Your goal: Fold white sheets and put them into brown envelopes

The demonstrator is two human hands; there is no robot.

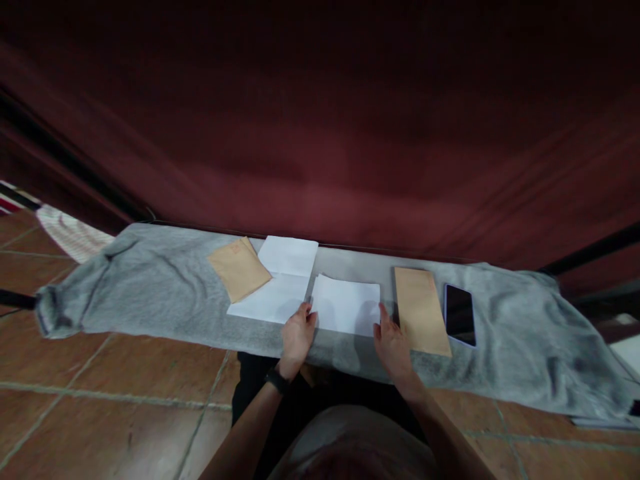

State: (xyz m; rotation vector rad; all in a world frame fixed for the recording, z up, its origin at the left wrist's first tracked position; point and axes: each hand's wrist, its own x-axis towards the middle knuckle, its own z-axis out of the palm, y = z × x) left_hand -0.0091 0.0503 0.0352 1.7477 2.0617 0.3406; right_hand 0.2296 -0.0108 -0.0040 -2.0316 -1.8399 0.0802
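A folded-looking sheet of white paper point(346, 305) lies flat on the grey cloth in front of me, between my hands. At its lower left edge my left hand point(299, 333), with a black band on the wrist, has its thumb and fingers closed. My right hand point(393, 341) grips the opposite edge, its index finger pointing up along the side. Left of this sheet is an unfolded sheet of white paper point(280, 293) with a crease across it. A brown envelope point(241, 270) overlaps that sheet's left side. Close to my right hand rests a stack of brown envelopes point(423, 310).
A phone point(459, 315) with a dark screen and pale purple edge lies right of the envelopes. The grey cloth point(160, 287) covers a long narrow surface, wrinkled at both ends. Behind it rises a dark red curtain or panel point(320, 167). Brown floor tiles point(150, 373) show below.
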